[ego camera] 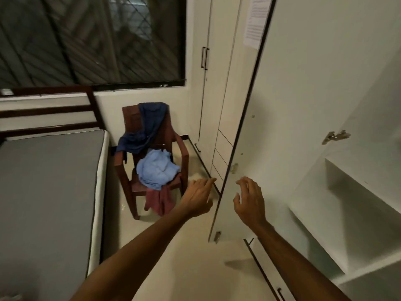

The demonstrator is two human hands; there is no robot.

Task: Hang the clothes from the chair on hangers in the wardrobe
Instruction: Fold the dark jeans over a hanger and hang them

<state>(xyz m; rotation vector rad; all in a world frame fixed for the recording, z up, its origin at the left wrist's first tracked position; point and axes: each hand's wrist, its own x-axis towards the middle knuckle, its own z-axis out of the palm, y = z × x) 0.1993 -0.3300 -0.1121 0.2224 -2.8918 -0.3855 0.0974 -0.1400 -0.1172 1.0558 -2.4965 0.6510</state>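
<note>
Seemingly nothing had yet been picked up: both hands were bare and grasped nothing. The left hand [198, 197] reached out with loosely extended fingers just left of the edge of the open wardrobe door [303, 105], and the right hand [249, 202] hovered with relaxed, slightly curled fingers in front of that door's inner face.

The clothes lay on a brown chair [184, 164] beyond the left hand, between the bed [50, 181] and the wardrobe: a dark blue garment [147, 127] draped over the backrest, a light blue garment [157, 168] bunched on the seat, and a reddish garment [160, 202] hanging off the seat's front edge toward the floor.

Judged from this, the reddish piece looked likeliest to slide to the floor if the pile above it were tugged. The door's edge stood between the two arms and could catch an arm or a trailing sleeve. No hangers were visible in the open wardrobe shelves [347, 213].
</note>
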